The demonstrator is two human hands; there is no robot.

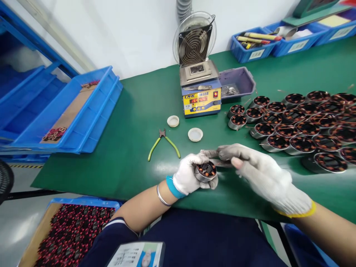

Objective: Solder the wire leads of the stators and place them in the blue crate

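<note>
Head view: the left hand (189,177) cups a round wound stator (206,171) just above the near edge of the green bench (133,122), fingers wrapped around its metal rim, copper windings facing up. The right hand (261,174) lies to the stator's right, closer than anything else to it, its fingertips (222,152) pressed together over the upper right rim, pinching what looks like fine wire leads (too thin to be sure). The stator's axis points up towards the camera. One stator is in hand; roughly twenty more finished stators (300,122) crowd the bench to the right. Counted further: two white caps (195,134), one pair of green-handled cutters (164,142), one solder pot (200,89) behind.
</note>
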